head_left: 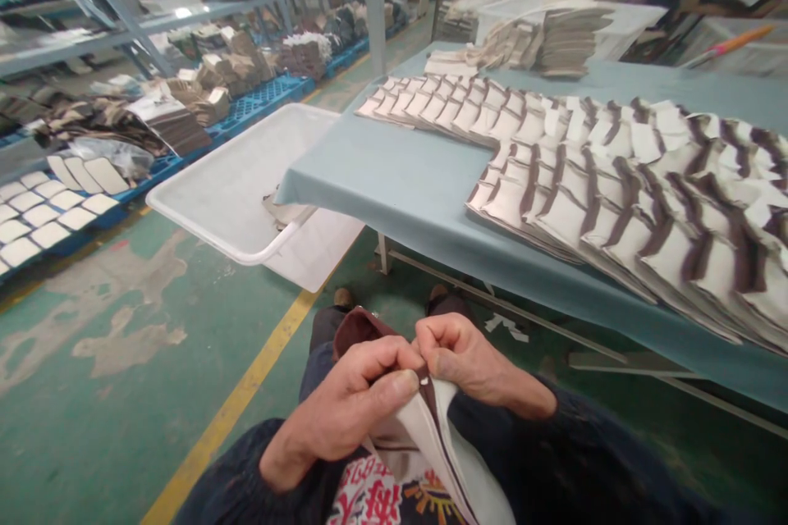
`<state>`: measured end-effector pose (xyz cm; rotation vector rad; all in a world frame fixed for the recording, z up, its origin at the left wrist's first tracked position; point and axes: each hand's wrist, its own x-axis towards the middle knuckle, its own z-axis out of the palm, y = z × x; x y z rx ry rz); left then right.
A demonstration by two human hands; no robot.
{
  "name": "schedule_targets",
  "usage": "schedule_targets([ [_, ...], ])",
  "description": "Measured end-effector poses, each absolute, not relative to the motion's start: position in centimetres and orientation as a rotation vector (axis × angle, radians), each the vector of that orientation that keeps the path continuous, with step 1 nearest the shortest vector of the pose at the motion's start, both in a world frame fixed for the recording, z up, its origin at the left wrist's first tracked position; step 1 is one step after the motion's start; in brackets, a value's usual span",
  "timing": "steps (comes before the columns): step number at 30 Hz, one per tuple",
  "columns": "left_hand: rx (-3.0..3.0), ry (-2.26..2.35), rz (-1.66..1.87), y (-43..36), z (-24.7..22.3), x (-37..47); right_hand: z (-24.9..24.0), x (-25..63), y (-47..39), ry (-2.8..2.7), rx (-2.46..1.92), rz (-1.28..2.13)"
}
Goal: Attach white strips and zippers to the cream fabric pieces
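Note:
My left hand (348,406) and my right hand (477,361) are close together in front of my lap, both closed with thumbs and fingers pinching. Between them is a cream and brown sewn fabric piece (471,459), gripped at its upper edge. A dark brown strip runs down along an opening in it, with a small white spot near my fingertips. Its lower part hangs over my printed clothing, and a brown portion (359,330) shows behind my left hand. What exactly lies under the fingertips is hidden.
Ahead stands a table with a blue-grey cover (382,168), bearing overlapping rows of cream and brown fabric pieces (554,180). A white plastic bin (203,180) stands by its left corner. Blue pallets (271,98) with stacked goods line the left side. A metal post (373,8) rises behind the table.

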<state>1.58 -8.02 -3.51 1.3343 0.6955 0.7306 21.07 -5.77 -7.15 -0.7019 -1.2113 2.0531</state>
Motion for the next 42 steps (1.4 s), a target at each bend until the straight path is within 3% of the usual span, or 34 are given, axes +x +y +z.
schedule_targets([
  [6, 1.431, 0.708, 0.728, -7.4, -3.0, 1.3, -6.5, 21.3, -5.4, -1.385, -0.735, 2.07],
  [13, 1.229, 0.743, 0.847, -6.3, -4.7, 2.5, -7.2, 20.0, -5.4, -1.397, -0.709, 1.834],
  [24, 1.547, 0.831, 0.671, -3.8, -3.5, 0.3, -4.9, 22.9, -2.8, -1.774, -0.956, 1.566],
  [34, 1.671, 0.878, 0.558, 1.0, -1.8, -0.5, -2.4, 22.8, 2.3, -1.937, -0.93, 1.535],
  [42, 1.654, 0.977, 0.566, -0.6, -2.1, -0.5, -3.1, 22.7, 2.6, -1.92, -0.97, 1.514],
])
